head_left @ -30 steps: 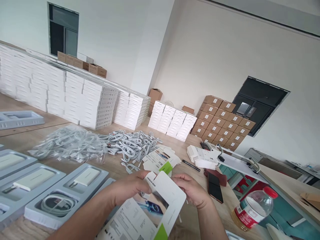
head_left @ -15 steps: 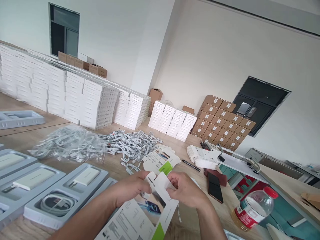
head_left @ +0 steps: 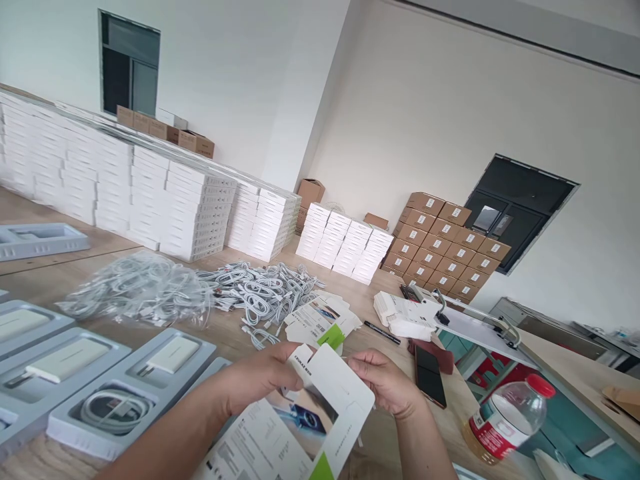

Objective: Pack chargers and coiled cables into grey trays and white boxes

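A printed white cardboard box [head_left: 345, 393] with a green corner and a picture on it is between my hands, its end flaps sticking up. My left hand [head_left: 263, 373] pinches the box at its lettered flap. At the box's far right edge, the fingers of my right hand [head_left: 383, 380] are closed on its cardboard; their tips are partly behind the flap. Just beyond my hands lie flat printed box blanks [head_left: 320, 317]. To the left stand grey trays [head_left: 60, 427] holding white chargers [head_left: 175, 352] and a coiled cable [head_left: 115, 408].
Loose cables [head_left: 270, 287] and bagged cables [head_left: 143, 290] lie in piles behind the trays. Stacked white boxes [head_left: 183, 207] line the table's back. On the right are a pen [head_left: 383, 332], a phone [head_left: 430, 375] and a bottle [head_left: 507, 420]. Brown cartons [head_left: 440, 243] stand by the wall.
My right hand has shifted right, to the box's outer edge. The wide flap it held folded now stands spread out. My left hand keeps its grip in nearly the same place.
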{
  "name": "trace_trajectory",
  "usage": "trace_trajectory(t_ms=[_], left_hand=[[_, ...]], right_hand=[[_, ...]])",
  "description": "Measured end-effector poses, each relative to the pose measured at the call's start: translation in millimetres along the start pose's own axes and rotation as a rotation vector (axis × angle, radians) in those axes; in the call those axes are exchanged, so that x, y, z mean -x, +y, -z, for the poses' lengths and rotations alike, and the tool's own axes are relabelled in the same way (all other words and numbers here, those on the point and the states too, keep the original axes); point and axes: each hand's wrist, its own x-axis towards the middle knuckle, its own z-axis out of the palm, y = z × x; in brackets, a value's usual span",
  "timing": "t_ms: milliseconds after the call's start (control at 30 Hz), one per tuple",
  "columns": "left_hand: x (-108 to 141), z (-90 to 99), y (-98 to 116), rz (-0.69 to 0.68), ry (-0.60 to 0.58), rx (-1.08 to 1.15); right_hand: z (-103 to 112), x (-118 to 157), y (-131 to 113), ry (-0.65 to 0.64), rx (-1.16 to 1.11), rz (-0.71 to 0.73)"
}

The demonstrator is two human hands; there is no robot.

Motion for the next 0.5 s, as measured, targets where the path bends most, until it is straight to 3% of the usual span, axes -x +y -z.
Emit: trace_trajectory(t_ms=[167,500], left_hand=[[4.4,0.2,4.8,-0.04,-0.094,-0.045],[9.0,-5.1,13.4,-0.075,-0.106,-0.173]], right_hand=[[5.4,-5.3,12.8,-0.029,-0.025,-0.015],[-12.8,-9.2,8.7,-0.187,0.07,-0.09]])
